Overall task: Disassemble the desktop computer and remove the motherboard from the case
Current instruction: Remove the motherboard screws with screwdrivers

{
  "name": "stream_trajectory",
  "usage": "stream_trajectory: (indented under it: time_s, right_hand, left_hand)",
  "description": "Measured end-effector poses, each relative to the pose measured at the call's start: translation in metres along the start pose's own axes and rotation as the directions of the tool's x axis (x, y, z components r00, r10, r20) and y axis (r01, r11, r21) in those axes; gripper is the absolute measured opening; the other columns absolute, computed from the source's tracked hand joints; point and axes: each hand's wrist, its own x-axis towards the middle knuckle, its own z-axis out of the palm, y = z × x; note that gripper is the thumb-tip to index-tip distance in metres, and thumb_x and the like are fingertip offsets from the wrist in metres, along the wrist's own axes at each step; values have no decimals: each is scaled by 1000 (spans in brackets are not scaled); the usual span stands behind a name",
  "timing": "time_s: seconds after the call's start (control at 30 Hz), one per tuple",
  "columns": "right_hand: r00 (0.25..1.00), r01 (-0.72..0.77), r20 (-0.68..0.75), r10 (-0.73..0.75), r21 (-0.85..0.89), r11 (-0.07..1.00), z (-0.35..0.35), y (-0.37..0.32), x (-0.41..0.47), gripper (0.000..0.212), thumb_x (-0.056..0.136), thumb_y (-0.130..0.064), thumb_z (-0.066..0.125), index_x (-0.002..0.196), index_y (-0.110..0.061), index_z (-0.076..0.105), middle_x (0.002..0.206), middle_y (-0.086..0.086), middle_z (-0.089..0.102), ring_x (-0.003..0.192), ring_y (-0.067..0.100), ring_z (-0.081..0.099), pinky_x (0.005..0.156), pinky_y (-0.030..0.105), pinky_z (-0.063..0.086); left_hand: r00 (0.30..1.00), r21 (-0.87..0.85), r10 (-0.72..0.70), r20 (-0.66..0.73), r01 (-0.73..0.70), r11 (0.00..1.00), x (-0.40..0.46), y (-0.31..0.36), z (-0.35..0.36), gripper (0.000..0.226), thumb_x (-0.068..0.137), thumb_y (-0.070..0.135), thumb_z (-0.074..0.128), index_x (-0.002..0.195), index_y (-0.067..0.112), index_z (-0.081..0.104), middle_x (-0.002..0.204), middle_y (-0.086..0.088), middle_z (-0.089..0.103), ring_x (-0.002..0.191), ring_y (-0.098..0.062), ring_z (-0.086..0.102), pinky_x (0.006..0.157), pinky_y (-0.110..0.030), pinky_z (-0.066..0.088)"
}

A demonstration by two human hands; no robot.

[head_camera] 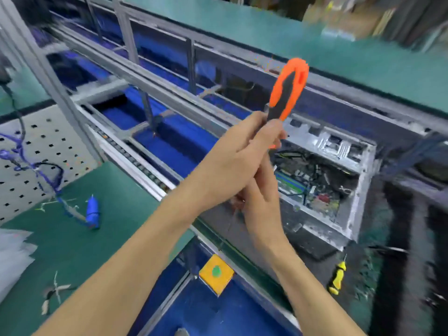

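At centre frame I am seeing the left hand gripping the orange-and-black screwdriver handle, which is pointing upward. The right hand is lying beneath it, its grip unclear. The open computer case is sitting at right, motherboard inside.

I have the open computer case lying on the desk to my right, the motherboard inside it. A screwdriver lies before the case. Left on the desk lies a cable bundle. Behind runs a roller rail.
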Motion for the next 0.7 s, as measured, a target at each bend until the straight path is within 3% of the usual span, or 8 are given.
stream_trajectory:
  time_s: [0.03, 0.1, 0.17, 0.27, 0.37, 0.47, 0.6, 0.7]
  right_hand:
    - [996, -20, -82, 21, 21, 1000, -11, -12, 12, 15, 86, -31, 51, 99, -29, 58, 76, 17, 45, 66, 18, 40, 55, 26, 31]
    - [980, -15, -195, 34, 97, 995, -31, -35, 34, 12, 82, -36, 54, 91, -30, 60, 66, 8, 40, 57, 17, 35, 50, 24, 26]
    - [979, 53, -203, -16, 176, 983, -50, -56, 53, 7, 86, -24, 54, 85, -28, 58, 56, -6, 33, 48, 10, 26, 47, 20, 18]
    - [978, 158, -174, -118, 236, 959, -69, -81, 74, 11, 92, -13, 45, 90, -21, 52, 59, -7, 23, 48, 9, 18, 43, 18, 17]
    - [970, 210, -170, -172, 243, 947, -82, -94, 95, 7, 95, -16, 42, 91, -18, 46, 62, -4, 19, 50, 10, 17, 43, 19, 17]
    - [955, 224, -230, -185, 154, 962, -92, -92, 115, 6, 96, -17, 42, 90, -17, 44, 62, -4, 19, 52, 13, 13, 43, 23, 15]
    - [953, 169, -270, -139, 91, 981, -103, -72, 136, 12, 95, -15, 45, 85, -17, 50, 62, -3, 23, 53, 15, 17, 45, 24, 23]
    - [958, 91, -279, -60, 97, 991, -115, -48, 150, 12, 95, -13, 48, 85, -15, 54, 61, -3, 28, 53, 14, 23, 48, 25, 30]
  left_hand:
    - [998, 33, -3, 62, 1, 999, 10, 5, 7, 27, 101, 28, 47, 106, 6, 63, 103, -22, 65, 87, -17, 58, 83, -37, 48]
    - [989, 19, 12, 151, -15, 1000, 27, 11, 17, 27, 104, 21, 46, 119, 5, 61, 111, -19, 66, 90, -23, 60, 85, -36, 52]
    - [984, -71, 75, 161, -65, 995, 45, 13, 25, 29, 107, 19, 39, 128, 9, 57, 116, -6, 66, 99, -17, 61, 89, -31, 54]
    - [989, -65, 109, 102, -103, 993, 79, -2, 30, 30, 108, 17, 37, 127, 6, 58, 121, -10, 66, 117, -19, 60, 104, -40, 46]
    - [998, 95, 40, 46, -44, 995, 110, -45, 33, 20, 103, 14, 47, 111, 8, 64, 106, -4, 69, 106, -15, 63, 95, -32, 48]
    - [996, 316, -72, 57, 51, 947, 127, -104, 34, 16, 101, 13, 50, 108, 13, 64, 103, 0, 67, 98, -12, 60, 90, -31, 46]
    - [990, 678, -114, 83, 28, 735, 132, -171, 26, 18, 99, 19, 50, 113, 20, 61, 114, 1, 62, 113, -19, 54, 99, -41, 41]
    - [995, 755, -14, 95, -63, 653, 127, -193, 25, 23, 91, 7, 54, 105, 23, 62, 110, 6, 57, 111, -19, 52, 95, -37, 34]
